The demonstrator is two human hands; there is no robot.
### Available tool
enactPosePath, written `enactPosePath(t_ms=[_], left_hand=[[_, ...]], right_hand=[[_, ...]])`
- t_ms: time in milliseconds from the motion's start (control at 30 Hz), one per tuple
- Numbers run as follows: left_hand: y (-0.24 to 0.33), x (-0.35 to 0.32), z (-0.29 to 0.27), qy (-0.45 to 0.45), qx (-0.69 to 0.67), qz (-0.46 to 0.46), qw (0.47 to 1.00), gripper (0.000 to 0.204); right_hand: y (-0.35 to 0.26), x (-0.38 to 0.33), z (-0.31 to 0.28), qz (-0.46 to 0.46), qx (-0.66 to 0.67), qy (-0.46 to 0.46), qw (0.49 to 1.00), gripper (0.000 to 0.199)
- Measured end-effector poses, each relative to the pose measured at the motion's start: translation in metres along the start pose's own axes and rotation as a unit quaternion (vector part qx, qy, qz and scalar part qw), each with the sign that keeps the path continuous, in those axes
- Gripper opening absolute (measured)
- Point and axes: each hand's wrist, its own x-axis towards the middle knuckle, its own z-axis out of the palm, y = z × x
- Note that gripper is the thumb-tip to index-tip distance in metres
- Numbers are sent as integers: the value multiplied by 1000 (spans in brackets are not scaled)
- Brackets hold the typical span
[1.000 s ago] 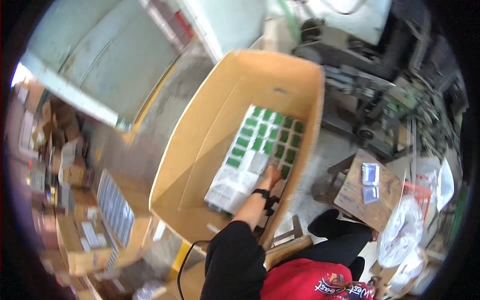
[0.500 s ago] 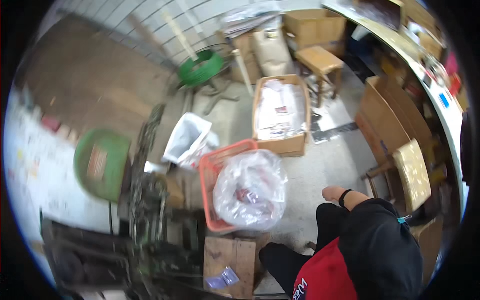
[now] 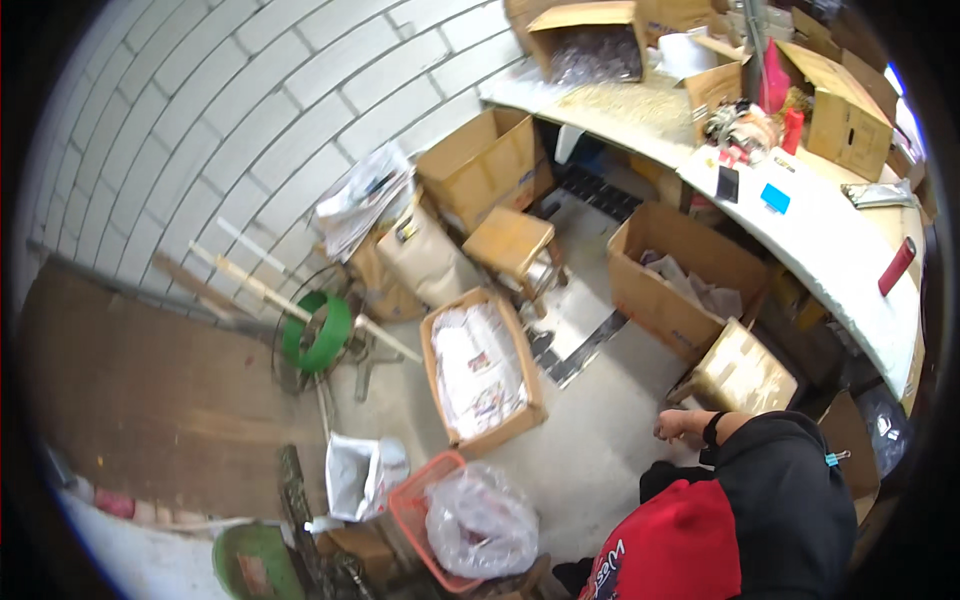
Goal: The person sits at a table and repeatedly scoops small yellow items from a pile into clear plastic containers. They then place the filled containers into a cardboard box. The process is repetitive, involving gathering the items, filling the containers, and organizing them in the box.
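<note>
View swung since 0.5 s ago: paper box (image 3: pixel 482 368) now centre. Right hand (image 3: pixel 680 425) hangs empty, fingers loosely curled, near stool (image 3: pixel 742 372). Left hand unseen.

We are seeing one bare hand (image 3: pixel 678 425) in the lower right of the frame, reaching out of a black sleeve with a dark band at the wrist. It is hanging empty over the bare concrete floor, fingers curled loosely downward, touching nothing. Which hand it is we cannot tell for sure; the other hand is not showing. Nearest to it, just to the upper right, a closed pale cardboard box (image 3: pixel 745 372) sealed with clear tape is sitting tilted on the floor. Farther left, near the frame's centre, an open cardboard box (image 3: pixel 483 366) is lying on the floor, filled with white printed packets stacked flat.
</note>
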Motion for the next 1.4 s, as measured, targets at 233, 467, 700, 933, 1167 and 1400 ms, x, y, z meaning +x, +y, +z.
enactPosePath(t_ms=[233,467,700,933,1167,1400], left_hand=[[21,49,102,-3,14,-36,999,28],[70,147,228,-23,11,-53,998,20],[150,310,407,-223,-23,-31,974,12],[185,315,713,-428,185,-53,883,31],[158,370,852,-426,278,-148,848,32],[191,408,971,-346,363,-140,854,31]], right_hand=[[160,-80,-127,275,-40,210,937,18],[150,-71,-153,403,136,281,860,24],[63,47,-211,244,22,301,921,33],[-29,66,-436,126,147,682,705,45],[48,124,-623,268,56,783,559,57],[41,204,-738,442,118,731,506,69]])
